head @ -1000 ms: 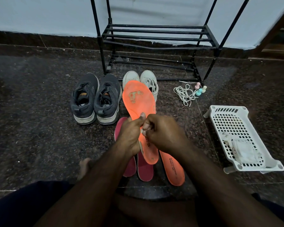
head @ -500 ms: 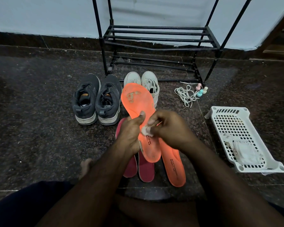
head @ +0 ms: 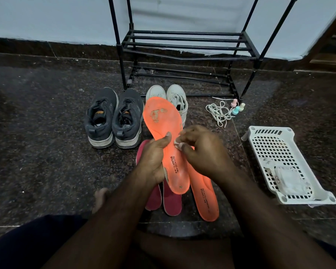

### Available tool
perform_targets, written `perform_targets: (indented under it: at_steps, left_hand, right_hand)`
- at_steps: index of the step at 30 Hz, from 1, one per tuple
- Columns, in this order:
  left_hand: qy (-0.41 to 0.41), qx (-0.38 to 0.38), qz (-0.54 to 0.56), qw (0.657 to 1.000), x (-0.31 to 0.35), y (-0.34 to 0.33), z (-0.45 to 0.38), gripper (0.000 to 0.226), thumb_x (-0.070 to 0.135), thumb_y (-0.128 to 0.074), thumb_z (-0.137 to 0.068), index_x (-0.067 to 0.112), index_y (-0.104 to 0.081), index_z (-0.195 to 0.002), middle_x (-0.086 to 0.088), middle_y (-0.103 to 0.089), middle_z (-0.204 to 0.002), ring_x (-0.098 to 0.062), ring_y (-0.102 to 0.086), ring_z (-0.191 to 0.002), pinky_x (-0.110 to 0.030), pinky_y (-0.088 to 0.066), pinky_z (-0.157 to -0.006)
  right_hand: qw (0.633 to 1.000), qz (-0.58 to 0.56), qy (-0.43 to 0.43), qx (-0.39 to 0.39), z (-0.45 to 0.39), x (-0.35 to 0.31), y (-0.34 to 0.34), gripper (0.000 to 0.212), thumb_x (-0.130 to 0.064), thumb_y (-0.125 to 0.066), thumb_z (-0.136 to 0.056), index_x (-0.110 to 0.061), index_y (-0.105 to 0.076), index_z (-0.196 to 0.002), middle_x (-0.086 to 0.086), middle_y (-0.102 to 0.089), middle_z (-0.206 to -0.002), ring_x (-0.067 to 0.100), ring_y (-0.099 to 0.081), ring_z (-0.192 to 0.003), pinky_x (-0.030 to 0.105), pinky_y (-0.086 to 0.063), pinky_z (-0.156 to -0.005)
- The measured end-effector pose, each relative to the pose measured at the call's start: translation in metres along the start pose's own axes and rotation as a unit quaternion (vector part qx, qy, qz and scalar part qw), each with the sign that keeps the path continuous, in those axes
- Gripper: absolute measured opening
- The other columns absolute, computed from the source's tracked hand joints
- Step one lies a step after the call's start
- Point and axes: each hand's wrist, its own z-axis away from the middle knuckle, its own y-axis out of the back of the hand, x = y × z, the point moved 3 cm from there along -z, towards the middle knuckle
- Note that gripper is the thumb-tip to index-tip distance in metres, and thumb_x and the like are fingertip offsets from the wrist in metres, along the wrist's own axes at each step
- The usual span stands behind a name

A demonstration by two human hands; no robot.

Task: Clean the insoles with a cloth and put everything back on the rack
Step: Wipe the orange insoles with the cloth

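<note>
Getting wiped right now: a grubby orange insole (head: pixel 164 133) is gripped by the left hand (head: pixel 153 160), while a small white cloth (head: pixel 177 145) is pinched against it by the right hand (head: pixel 204 152), fingers curled.

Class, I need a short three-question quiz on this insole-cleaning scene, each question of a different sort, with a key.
1. True or false: the left hand grips the raised orange insole.
2. Multiple choice: how many insoles lie on the floor beneath it? A) one B) three C) five
3. Fill in: the right hand pinches a small white ____ against the insole.

Key: 1 true. 2 B: two pink insoles and a second orange insole. 3 cloth.
</note>
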Motion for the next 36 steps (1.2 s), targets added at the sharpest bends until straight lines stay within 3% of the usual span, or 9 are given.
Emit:
perform_targets:
  at_steps: [5,12,14,16,20,22,27,32,36]
  left_hand:
    - [0.044,-0.005,0.032,0.999,-0.002,0.000,-0.002,0.056,0.040,-0.051,-0.098,0.000,-0.053,-0.136,-0.024,-0.063,-0.120,-0.037,-0.062,-0.108,-0.055,-0.039,-0.111]
    - [0.066,0.002,0.026,0.997,-0.002,-0.002,0.001,0.069,0.060,-0.035,-0.100,0.000,-0.057,-0.127,-0.017,-0.072,-0.095,-0.026,-0.071,-0.068,-0.035,-0.058,-0.064]
    - [0.057,0.003,0.001,0.998,-0.001,0.000,-0.002,0.072,0.061,-0.034,-0.100,-0.002,-0.059,-0.127,-0.019,-0.072,-0.114,-0.031,-0.072,-0.093,-0.041,-0.057,-0.081]
    - [0.051,0.008,-0.008,0.999,-0.001,0.002,-0.002,0.067,0.058,-0.034,-0.102,0.000,-0.062,-0.119,-0.020,-0.072,-0.114,-0.032,-0.072,-0.097,-0.047,-0.053,-0.090]
    - [0.045,0.004,0.025,0.999,-0.001,0.001,-0.001,0.059,0.052,-0.038,-0.102,0.000,-0.061,-0.116,-0.021,-0.071,-0.103,-0.034,-0.068,-0.090,-0.052,-0.046,-0.099]
    - [0.052,0.000,0.034,0.998,-0.001,-0.001,0.000,0.059,0.052,-0.038,-0.102,0.000,-0.062,-0.115,-0.022,-0.069,-0.106,-0.035,-0.064,-0.098,-0.051,-0.040,-0.105]
    - [0.047,0.002,0.023,0.999,0.001,-0.001,-0.002,0.064,0.058,-0.036,-0.101,0.002,-0.066,-0.110,-0.018,-0.071,-0.116,-0.030,-0.068,-0.106,-0.048,-0.045,-0.103]
    - [0.024,0.014,-0.006,1.000,-0.004,0.000,-0.002,0.060,0.055,-0.041,-0.101,0.001,-0.065,-0.112,-0.022,-0.070,-0.116,-0.033,-0.070,-0.104,-0.052,-0.044,-0.107]
    - [0.006,0.025,-0.010,1.000,-0.002,-0.002,0.001,0.054,0.052,-0.040,-0.103,0.007,-0.060,-0.121,-0.027,-0.068,-0.119,-0.034,-0.068,-0.111,-0.050,-0.047,-0.103]
  right_hand:
    - [0.999,-0.014,-0.019,-0.030,0.002,-0.003,-0.004,0.021,-0.013,-0.075,-0.079,-0.020,-0.076,-0.099,-0.005,-0.069,-0.097,0.009,-0.063,-0.090,0.026,-0.049,-0.084]
    - [0.996,0.036,-0.055,-0.068,0.004,-0.005,-0.019,0.015,-0.019,-0.075,-0.081,-0.019,-0.077,-0.096,0.000,-0.068,-0.096,0.015,-0.063,-0.094,0.025,-0.044,-0.079]
    - [0.991,0.040,-0.047,-0.121,0.007,-0.009,-0.021,0.012,-0.018,-0.072,-0.084,-0.020,-0.078,-0.094,-0.004,-0.073,-0.096,0.009,-0.063,-0.092,0.017,-0.041,-0.072]
    - [0.987,0.014,-0.049,-0.150,0.008,-0.009,-0.019,0.009,-0.018,-0.072,-0.085,-0.020,-0.078,-0.091,-0.009,-0.074,-0.092,0.002,-0.063,-0.086,0.012,-0.040,-0.068]
    - [0.996,-0.026,-0.084,-0.026,0.004,-0.004,-0.010,0.006,-0.023,-0.072,-0.084,-0.020,-0.074,-0.089,-0.006,-0.072,-0.089,0.009,-0.064,-0.085,0.027,-0.047,-0.076]
    - [0.995,0.025,-0.092,-0.036,0.003,-0.005,-0.013,0.010,-0.027,-0.067,-0.087,-0.020,-0.071,-0.094,-0.002,-0.071,-0.095,0.014,-0.063,-0.091,0.028,-0.044,-0.075]
    - [0.985,-0.002,-0.096,-0.143,0.008,-0.012,-0.025,0.010,-0.022,-0.063,-0.088,-0.017,-0.067,-0.081,-0.001,-0.070,-0.079,0.017,-0.064,-0.079,0.033,-0.050,-0.072]
    - [0.991,-0.020,-0.110,-0.078,0.005,-0.017,-0.022,0.007,-0.018,-0.066,-0.083,-0.019,-0.069,-0.077,-0.005,-0.069,-0.073,0.011,-0.062,-0.077,0.027,-0.046,-0.073]
    - [0.979,-0.003,-0.097,-0.179,0.011,-0.022,-0.028,0.012,-0.013,-0.062,-0.081,-0.018,-0.072,-0.075,-0.001,-0.072,-0.074,0.013,-0.066,-0.076,0.031,-0.053,-0.072]
